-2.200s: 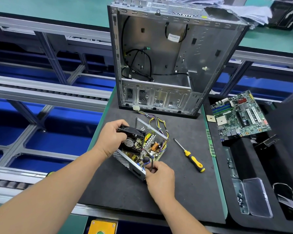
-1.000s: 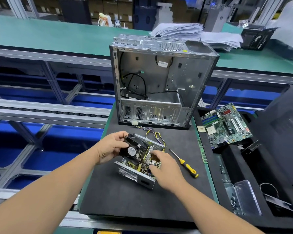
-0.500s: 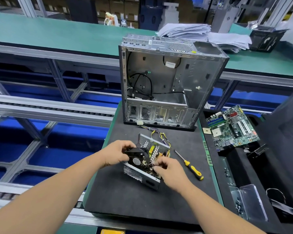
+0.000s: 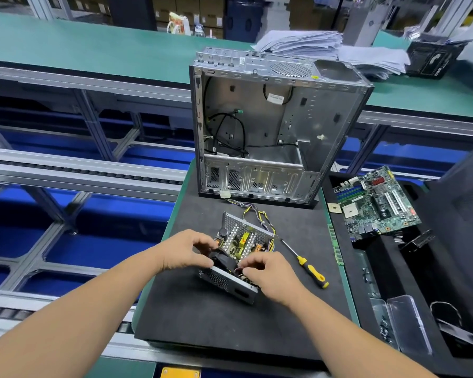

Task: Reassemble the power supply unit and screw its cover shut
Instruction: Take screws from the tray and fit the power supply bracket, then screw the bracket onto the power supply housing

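Observation:
The open power supply unit (image 4: 238, 241) lies on the black mat (image 4: 230, 323), its circuit board and yellow parts exposed inside the perforated metal shell. A black fan (image 4: 222, 261) sits at its near end. My left hand (image 4: 186, 251) grips the fan from the left with curled fingers. From the right, my right hand (image 4: 268, 271) pinches the fan's thin wires just above the near wall. A bundle of coloured cables (image 4: 257, 214) runs from the unit towards the case. A yellow-handled screwdriver (image 4: 310, 270) lies on the mat to the right. No cover is in view.
An empty computer case (image 4: 271, 132) stands upright at the mat's far end. A motherboard (image 4: 377, 200) rests in the black foam tray on the right, with a clear plastic screw box (image 4: 404, 323) nearer me. Conveyor rails run on the left.
The power supply has been lowered from a tilted hold onto the mat. My left hand has brought the fan down into its near end, and my right hand has shifted to the fan's wires.

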